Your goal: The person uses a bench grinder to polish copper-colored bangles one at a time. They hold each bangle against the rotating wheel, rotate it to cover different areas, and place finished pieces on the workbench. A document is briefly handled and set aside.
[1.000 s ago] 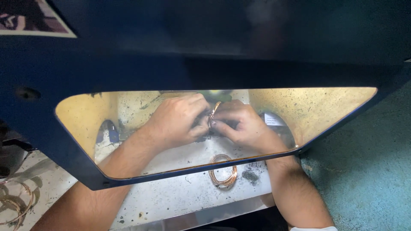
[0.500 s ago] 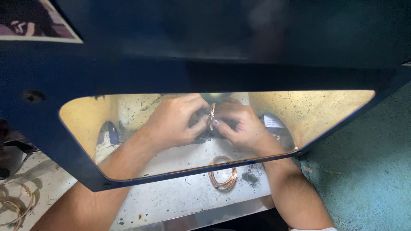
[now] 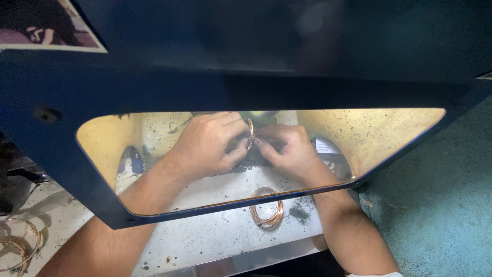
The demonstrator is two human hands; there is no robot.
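Note:
Behind a tinted viewing window [image 3: 389, 133] in a dark blue hood, my left hand [image 3: 207, 143] and my right hand [image 3: 287, 149] meet at the centre. Together they pinch a thin golden ring-shaped bangle [image 3: 250, 131], held upright between the fingertips of both hands. Below the hands, a small pile of copper-coloured bangles [image 3: 266, 209] lies on the scuffed white work surface [image 3: 205, 241], half under the window's lower edge.
The dark blue hood [image 3: 256, 61] fills the upper view. A blue object [image 3: 134, 160] stands at the left inside the enclosure. More wire rings [image 3: 18, 246] lie at the far left. Dark grit [image 3: 300, 213] sits beside the pile. A teal floor [image 3: 441, 205] lies right.
Both hands have stayed together on the bangle, with only small finger shifts. The view has drifted slightly.

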